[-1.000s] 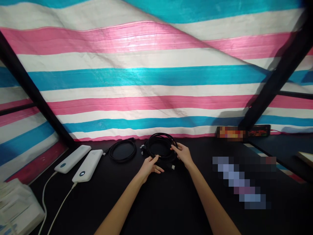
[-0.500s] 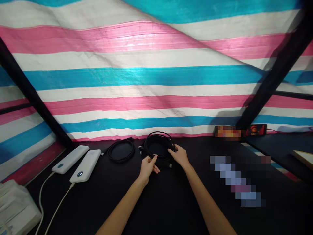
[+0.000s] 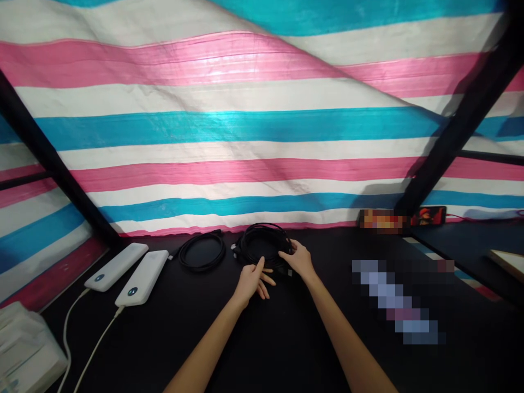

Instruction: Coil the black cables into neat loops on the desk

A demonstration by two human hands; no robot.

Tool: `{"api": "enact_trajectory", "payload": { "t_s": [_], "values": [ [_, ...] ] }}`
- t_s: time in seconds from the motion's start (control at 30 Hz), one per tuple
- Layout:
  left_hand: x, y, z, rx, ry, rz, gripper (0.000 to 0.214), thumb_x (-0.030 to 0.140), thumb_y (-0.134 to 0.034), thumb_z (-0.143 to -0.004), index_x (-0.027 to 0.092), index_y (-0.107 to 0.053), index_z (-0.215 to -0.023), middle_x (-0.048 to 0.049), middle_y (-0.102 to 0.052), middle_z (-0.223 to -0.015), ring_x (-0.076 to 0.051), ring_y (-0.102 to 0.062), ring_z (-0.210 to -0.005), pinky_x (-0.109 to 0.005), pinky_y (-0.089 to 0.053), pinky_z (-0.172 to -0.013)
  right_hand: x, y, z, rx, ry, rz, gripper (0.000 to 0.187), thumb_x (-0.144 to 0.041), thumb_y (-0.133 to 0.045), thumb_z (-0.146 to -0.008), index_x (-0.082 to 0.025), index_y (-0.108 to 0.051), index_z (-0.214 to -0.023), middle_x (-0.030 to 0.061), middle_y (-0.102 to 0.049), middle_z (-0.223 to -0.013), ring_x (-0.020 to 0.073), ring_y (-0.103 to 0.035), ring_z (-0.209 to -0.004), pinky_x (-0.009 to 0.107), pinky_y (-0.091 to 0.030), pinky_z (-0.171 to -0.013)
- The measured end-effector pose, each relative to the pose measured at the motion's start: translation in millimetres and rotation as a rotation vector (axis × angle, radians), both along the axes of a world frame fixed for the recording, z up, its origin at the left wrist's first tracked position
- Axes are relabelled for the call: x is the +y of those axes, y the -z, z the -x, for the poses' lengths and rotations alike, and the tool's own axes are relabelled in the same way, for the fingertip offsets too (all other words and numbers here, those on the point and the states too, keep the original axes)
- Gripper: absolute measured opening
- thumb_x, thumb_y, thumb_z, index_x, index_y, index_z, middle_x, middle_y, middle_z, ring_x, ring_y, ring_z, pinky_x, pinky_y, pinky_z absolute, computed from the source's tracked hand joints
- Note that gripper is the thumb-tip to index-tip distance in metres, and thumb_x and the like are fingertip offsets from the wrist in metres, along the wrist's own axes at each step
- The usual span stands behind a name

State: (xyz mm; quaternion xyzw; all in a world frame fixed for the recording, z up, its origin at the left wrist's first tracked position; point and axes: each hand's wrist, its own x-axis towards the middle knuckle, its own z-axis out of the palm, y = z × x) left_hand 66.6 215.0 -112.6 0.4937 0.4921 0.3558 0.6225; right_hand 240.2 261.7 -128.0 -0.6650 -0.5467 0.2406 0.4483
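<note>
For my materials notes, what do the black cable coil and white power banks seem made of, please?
The black cable coil looks like matte rubbery plastic, barely shining. The white power banks look like smooth, faintly glossy plastic, though metal is possible.

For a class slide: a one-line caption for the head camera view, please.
Left hand, right hand at a coiled black cable on a table, beside a second coil and two power banks.

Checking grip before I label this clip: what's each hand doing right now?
Left hand: open, fingers spread, apparently holding nothing.
Right hand: fingers curled on the coiled black cable, holding it.
</note>
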Motion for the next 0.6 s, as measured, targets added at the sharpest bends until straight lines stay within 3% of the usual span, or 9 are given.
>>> {"api": "enact_trajectory", "payload": {
  "t_s": [0.13, 0.23, 0.33, 0.43, 0.5, 0.6],
  "values": [
    [-7, 2.1, 3, 0.177, 0.039, -0.078, 0.059, 0.069, -0.047, -0.074, 0.013, -0.063, -0.062, -0.0073, -0.063, -0.048, -0.013, -0.048, -0.028, -0.023, -0.032, -0.032, 0, 0.4, -1, 0.023, 0.006, 0.0, 0.046, -0.022, -0.065, -0.063, -0.019, -0.062, -0.109, 0.0085, -0.069, -0.105, 0.0232, -0.064, -0.099, 0.034, -0.048, -0.087],
    [-13, -6.9, 7, 0.296, -0.099, -0.372, 0.044, 0.057, -0.062, -0.07, 0.017, -0.063, -0.05, -0.0027, -0.056, -0.043, -0.013, -0.05, -0.039, -0.023, -0.035, -0.043, 1, 0.9, -1, 0.049, 0.016, -0.003, 0.045, -0.018, -0.062, -0.064, -0.018, -0.062, -0.109, 0.0078, -0.07, -0.103, 0.022, -0.065, -0.096, 0.033, -0.049, -0.086],
    [-14, -21.7, 17, 0.318, -0.135, -0.677, 0.022, 0.042, -0.071, -0.068, 0.022, -0.069, -0.058, -0.0048, -0.064, -0.061, -0.019, -0.059, -0.065, -0.027, -0.042, -0.065, -1, -2.3, -2, 0.021, 0.049, 0.019, 0.044, -0.022, -0.063, -0.065, -0.019, -0.063, -0.109, 0.0079, -0.07, -0.102, 0.0214, -0.066, -0.091, 0.032, -0.05, -0.083],
    [-7, -27.5, 33, 0.45, 0.059, -0.91, 0.017, 0.034, -0.067, -0.073, 0.026, -0.074, -0.087, -0.0073, -0.07, -0.095, -0.025, -0.058, -0.098, -0.036, -0.038, -0.093, -5, -10.8, -4, -0.044, 0.089, 0.064, 0.041, -0.036, -0.063, -0.069, -0.02, -0.065, -0.107, 0.009, -0.07, -0.1, 0.0233, -0.066, -0.09, 0.033, -0.049, -0.08],
    [1, -22.3, 42, 0.614, 0.166, -1.001, 0.03, 0.027, -0.067, -0.074, 0.026, -0.069, -0.104, -0.0071, -0.065, -0.115, -0.027, -0.05, -0.117, -0.043, -0.026, -0.105, -8, -17.7, -6, -0.075, 0.109, 0.107, 0.041, -0.047, -0.059, -0.072, -0.02, -0.068, -0.102, 0.0101, -0.07, -0.1, 0.0267, -0.065, -0.095, 0.035, -0.048, -0.081],
    [11, -7.6, 51, 0.757, 0.239, -1.013, 0.033, 0.02, -0.06, -0.08, 0.023, -0.064, -0.113, -0.0066, -0.061, -0.123, -0.025, -0.046, -0.123, -0.045, -0.022, -0.108, -12, -25.8, -10, -0.084, 0.132, 0.189, 0.047, -0.059, -0.048, -0.078, -0.022, -0.072, -0.093, 0.0107, -0.071, -0.096, 0.0299, -0.064, -0.095, 0.039, -0.046, -0.08]
  ]
}}
